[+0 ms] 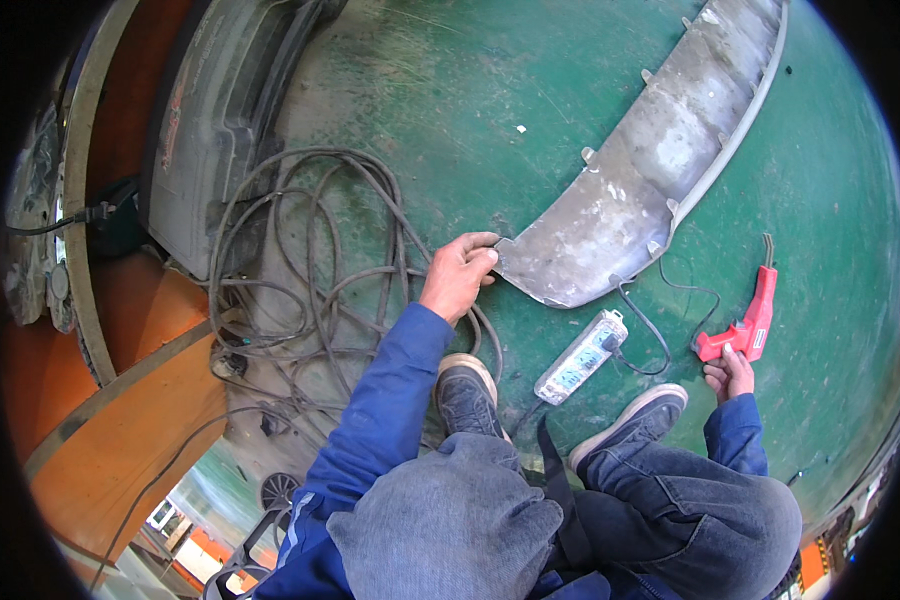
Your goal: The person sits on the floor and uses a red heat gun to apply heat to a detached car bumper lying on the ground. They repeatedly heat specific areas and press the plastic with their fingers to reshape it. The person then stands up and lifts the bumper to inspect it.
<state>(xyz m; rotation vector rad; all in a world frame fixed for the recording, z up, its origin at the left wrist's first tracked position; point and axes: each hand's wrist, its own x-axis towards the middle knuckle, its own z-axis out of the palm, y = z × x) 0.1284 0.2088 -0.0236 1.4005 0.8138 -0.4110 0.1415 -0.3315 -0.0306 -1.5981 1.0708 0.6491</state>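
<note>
My left hand [457, 274] pinches the pointed near end of a long, scuffed grey plastic bumper trim panel [570, 259] between thumb and fingers. The panel lies on the green floor, reaching away to the upper right, with small tabs along both edges. At the right, my right hand [730, 373] has its fingertips on the lower end of a red hot stapler gun [757, 319]. Its two metal prongs point away from me, and its dark cord [694, 288] passes beneath the panel. A dirty white power strip [581, 358] with a plug in it rests between my hands.
Loops of dark cable [311, 247] lie on the floor left of my left hand. Farther left stand a dark plastic bumper part [210, 142] and an orange panelled structure [142, 405]. My shoes [630, 424] flank the power strip's near end. A black strap [559, 480] hangs between my knees.
</note>
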